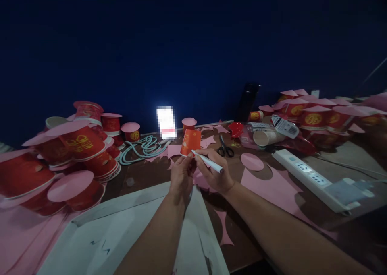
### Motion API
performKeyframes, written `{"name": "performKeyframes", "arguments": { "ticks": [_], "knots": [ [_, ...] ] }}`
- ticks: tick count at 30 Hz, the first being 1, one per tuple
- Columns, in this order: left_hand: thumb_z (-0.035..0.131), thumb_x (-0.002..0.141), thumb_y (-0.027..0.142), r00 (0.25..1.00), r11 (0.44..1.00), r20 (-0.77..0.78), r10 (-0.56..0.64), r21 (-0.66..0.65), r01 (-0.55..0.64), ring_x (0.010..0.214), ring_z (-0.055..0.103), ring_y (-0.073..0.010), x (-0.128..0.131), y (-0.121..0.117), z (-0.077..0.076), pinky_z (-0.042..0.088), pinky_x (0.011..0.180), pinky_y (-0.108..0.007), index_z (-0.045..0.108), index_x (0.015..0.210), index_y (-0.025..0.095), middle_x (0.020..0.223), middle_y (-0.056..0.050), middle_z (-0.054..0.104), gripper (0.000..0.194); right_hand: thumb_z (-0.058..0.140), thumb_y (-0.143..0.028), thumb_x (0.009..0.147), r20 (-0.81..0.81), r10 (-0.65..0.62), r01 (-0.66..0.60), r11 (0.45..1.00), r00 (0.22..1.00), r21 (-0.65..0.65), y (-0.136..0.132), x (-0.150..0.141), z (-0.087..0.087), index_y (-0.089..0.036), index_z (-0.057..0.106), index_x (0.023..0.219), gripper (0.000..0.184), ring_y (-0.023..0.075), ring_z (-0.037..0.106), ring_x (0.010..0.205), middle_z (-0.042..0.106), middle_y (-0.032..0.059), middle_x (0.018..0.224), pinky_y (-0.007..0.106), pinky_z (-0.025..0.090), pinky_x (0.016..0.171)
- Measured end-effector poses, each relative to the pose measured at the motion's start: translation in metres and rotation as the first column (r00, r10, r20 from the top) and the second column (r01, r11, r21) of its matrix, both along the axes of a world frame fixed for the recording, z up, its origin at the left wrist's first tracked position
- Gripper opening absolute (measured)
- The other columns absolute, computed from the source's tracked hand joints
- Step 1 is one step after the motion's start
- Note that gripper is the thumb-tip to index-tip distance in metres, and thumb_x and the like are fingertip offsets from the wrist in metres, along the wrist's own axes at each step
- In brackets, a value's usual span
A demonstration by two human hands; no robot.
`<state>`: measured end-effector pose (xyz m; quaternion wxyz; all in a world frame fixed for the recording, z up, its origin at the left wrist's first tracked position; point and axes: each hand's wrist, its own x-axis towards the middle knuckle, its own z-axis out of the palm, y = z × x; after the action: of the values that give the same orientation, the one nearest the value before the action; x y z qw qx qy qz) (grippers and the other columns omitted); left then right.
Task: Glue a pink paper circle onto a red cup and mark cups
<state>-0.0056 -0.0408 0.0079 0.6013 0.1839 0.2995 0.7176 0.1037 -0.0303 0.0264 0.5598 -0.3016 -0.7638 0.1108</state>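
Observation:
My left hand [182, 172] grips an orange-red paper cup [191, 141] by its lower rim, the narrow end pointing up and away. In my right hand [219, 174] is a white marker pen [211, 163], its tip at the cup's lower right edge. Whether the tip touches the cup I cannot tell. Just behind stands another red cup [189, 124] topped with a pink paper disc. Black-handled scissors [225, 147] lie to the right of my hands, and a loose pink disc [252, 162] rests farther right.
Red cups with pink discs pile up at left [87, 146] and right [314, 118]. A white power strip [311, 180], bagged paper cups [267, 137], a teal cable [136, 152], a lit screen [166, 122], a white board [121, 226] and pink paper scraps [223, 226] surround my arms.

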Motion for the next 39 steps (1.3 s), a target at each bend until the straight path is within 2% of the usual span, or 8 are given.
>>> {"name": "performKeyframes", "arguments": {
  "ticks": [12, 25, 39],
  "knots": [
    [0.076, 0.063, 0.020, 1.000, 0.999, 0.014, 0.024, -0.040, -0.024, 0.060, 0.060, -0.0090, -0.0027, -0.0018, 0.0042, 0.050, 0.064, -0.021, 0.061, 0.073, 0.013, 0.067, -0.002, 0.065, 0.020, 0.055, -0.022, 0.088, -0.001, -0.011, 0.011, 1.000, 1.000, 0.000, 0.0013, 0.0008, -0.0016, -0.019, 0.062, 0.099, 0.014, 0.0181, 0.065, 0.086, 0.069, 0.0072, 0.094, 0.032, 0.051, 0.078],
    [0.076, 0.064, 0.024, 1.000, 1.000, -0.014, 0.028, -0.012, -0.028, 0.060, 0.060, -0.0095, -0.0043, -0.0021, 0.0057, 0.050, 0.063, -0.022, 0.060, 0.072, 0.013, 0.066, -0.002, 0.064, 0.021, 0.055, -0.022, 0.087, 0.012, -0.012, 0.012, 1.000, 1.000, 0.003, 0.0013, 0.0017, -0.0031, -0.019, 0.061, 0.100, 0.014, 0.0188, 0.065, 0.087, 0.068, 0.0075, 0.094, 0.032, 0.051, 0.078],
    [0.076, 0.063, 0.021, 1.000, 1.000, 0.022, 0.004, 0.012, -0.004, 0.059, 0.059, -0.0088, -0.0069, -0.0002, 0.0051, 0.050, 0.064, -0.023, 0.060, 0.074, 0.013, 0.069, -0.002, 0.064, 0.021, 0.055, -0.022, 0.087, -0.003, -0.002, 0.002, 1.000, 1.000, 0.028, 0.0006, 0.0019, -0.0022, -0.020, 0.061, 0.101, 0.015, 0.0183, 0.065, 0.088, 0.068, 0.0068, 0.094, 0.032, 0.052, 0.080]
  ]
}}
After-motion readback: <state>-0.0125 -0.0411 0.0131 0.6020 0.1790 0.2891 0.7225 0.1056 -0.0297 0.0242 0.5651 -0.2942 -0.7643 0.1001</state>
